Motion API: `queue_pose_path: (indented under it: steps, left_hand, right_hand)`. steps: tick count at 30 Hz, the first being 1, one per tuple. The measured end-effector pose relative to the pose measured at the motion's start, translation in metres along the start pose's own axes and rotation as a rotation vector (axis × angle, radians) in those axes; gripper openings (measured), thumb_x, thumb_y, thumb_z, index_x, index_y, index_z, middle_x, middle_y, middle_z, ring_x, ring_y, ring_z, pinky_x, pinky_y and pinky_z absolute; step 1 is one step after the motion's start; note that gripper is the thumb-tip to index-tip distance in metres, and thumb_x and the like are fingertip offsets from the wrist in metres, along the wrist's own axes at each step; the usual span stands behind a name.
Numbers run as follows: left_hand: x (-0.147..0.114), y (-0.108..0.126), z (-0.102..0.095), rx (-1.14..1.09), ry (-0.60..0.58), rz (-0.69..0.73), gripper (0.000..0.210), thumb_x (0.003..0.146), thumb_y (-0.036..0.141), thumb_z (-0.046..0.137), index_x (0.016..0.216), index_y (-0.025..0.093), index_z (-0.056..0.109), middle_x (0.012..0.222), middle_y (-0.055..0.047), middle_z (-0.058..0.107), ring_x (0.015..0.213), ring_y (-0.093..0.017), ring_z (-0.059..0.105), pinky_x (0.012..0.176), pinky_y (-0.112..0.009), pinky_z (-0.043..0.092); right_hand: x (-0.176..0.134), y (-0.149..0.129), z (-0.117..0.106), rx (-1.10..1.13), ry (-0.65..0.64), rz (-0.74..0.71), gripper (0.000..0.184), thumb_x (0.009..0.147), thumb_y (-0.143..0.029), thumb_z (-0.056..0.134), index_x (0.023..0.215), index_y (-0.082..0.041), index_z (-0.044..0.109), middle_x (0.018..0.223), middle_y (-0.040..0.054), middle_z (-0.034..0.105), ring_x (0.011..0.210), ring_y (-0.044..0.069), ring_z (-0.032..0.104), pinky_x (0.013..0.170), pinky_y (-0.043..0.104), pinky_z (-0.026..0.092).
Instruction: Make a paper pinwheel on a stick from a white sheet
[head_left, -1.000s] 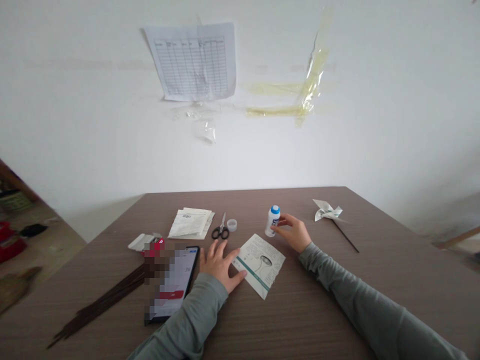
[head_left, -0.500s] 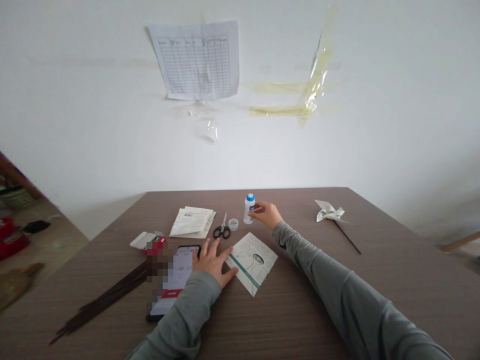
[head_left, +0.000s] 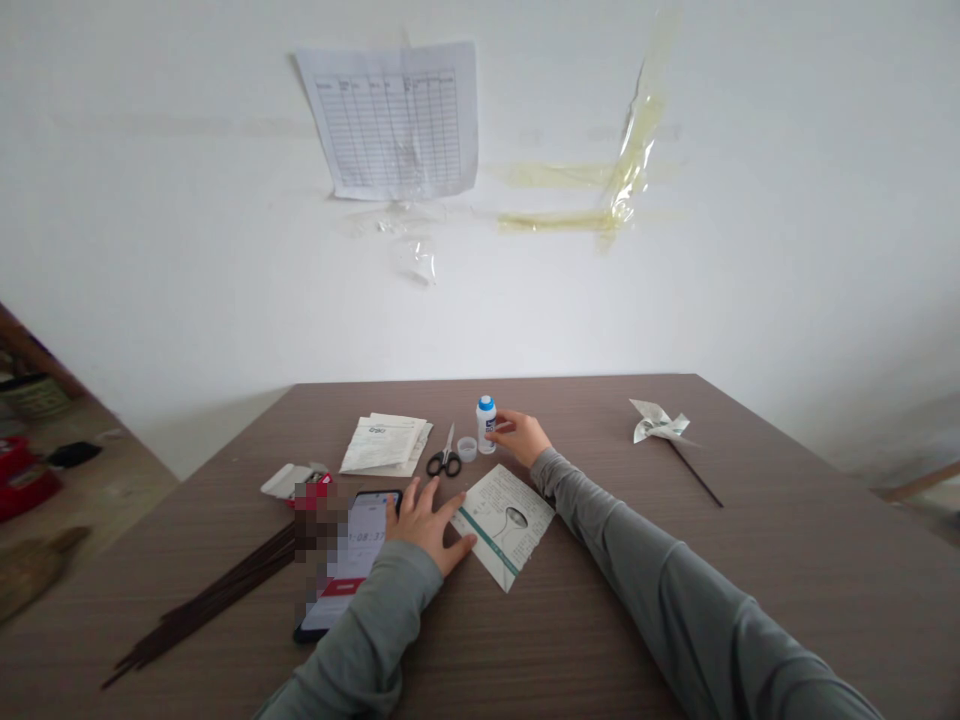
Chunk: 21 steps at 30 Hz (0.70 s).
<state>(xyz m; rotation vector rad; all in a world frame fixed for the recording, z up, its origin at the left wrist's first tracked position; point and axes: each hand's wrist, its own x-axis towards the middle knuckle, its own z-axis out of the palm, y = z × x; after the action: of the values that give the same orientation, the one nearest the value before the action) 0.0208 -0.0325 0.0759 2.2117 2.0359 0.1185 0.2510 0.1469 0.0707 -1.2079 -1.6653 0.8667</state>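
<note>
My right hand (head_left: 523, 437) is closed on a small white glue bottle (head_left: 486, 430) with a blue top, which is upright near the middle of the table. Beside the bottle lies its clear cap (head_left: 466, 449), and black-handled scissors (head_left: 444, 460) are just left of that. My left hand (head_left: 426, 527) lies flat with fingers spread between the phone (head_left: 360, 540) and a square of printed paper (head_left: 506, 525). Its thumb and a finger reach the paper's left edge. The paper is turned cornerwise and bears a green stripe and a drawing.
Folded printed papers (head_left: 384, 445) lie behind the phone. A small open red-and-white box (head_left: 296, 480) and a bundle of thin dark sticks (head_left: 202, 600) are at the left. A paper pinwheel (head_left: 658, 424) on a dark stick rests at the right. The wall (head_left: 570, 320) borders the table's back.
My right hand has moved the glue bottle a little to the left and nearer, bringing it beside the clear cap. My left hand stays in place.
</note>
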Motion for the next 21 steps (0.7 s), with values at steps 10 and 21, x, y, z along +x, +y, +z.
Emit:
queue_pose_path:
  steps: [10, 21]
  left_hand:
    - [0.000, 0.001, 0.003, 0.008, 0.033, 0.010, 0.071, 0.108, 0.052, 0.087, 0.178, 0.041, 0.086, 0.204, -0.017, 0.062, 0.193, -0.058, 0.047, 0.154, -0.091, 0.037]
    - [-0.001, 0.010, 0.008, -0.017, 0.060, 0.039, 0.072, 0.108, 0.050, 0.087, 0.178, 0.037, 0.086, 0.201, -0.018, 0.065, 0.192, -0.058, 0.049, 0.156, -0.089, 0.036]
  right_hand:
    - [-0.005, 0.002, -0.006, -0.008, 0.014, -0.009, 0.035, 0.087, -0.014, 0.105, 0.118, -0.028, 0.099, 0.117, 0.0052, 0.100, 0.099, 0.028, 0.096, 0.100, 0.042, 0.079]
    - [-0.045, 0.027, -0.050, -0.033, 0.043, -0.136, 0.043, 0.087, -0.021, 0.104, 0.129, -0.029, 0.096, 0.122, 0.0056, 0.101, 0.095, 0.026, 0.096, 0.109, 0.048, 0.079]
